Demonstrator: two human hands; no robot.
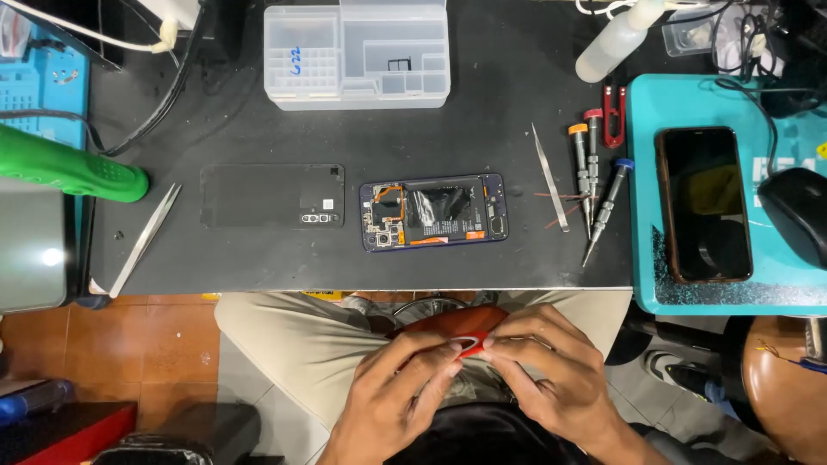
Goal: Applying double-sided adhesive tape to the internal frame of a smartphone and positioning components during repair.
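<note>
Both my hands are low over my lap, below the table's front edge. My left hand (392, 392) and my right hand (551, 370) pinch a small red piece (472, 346) between their fingertips, in front of a dark red rounded thing (452, 323). On the black mat lies an opened phone (433, 212) with its insides showing. Its black back cover (271, 196) lies apart to its left.
Tweezers (549, 176) and several screwdrivers (594, 185) lie right of the opened phone; more tweezers (145, 238) at the mat's left. A clear parts box (357, 53) stands at the back. A second phone (702, 204) and a mouse (797, 215) rest on a teal mat.
</note>
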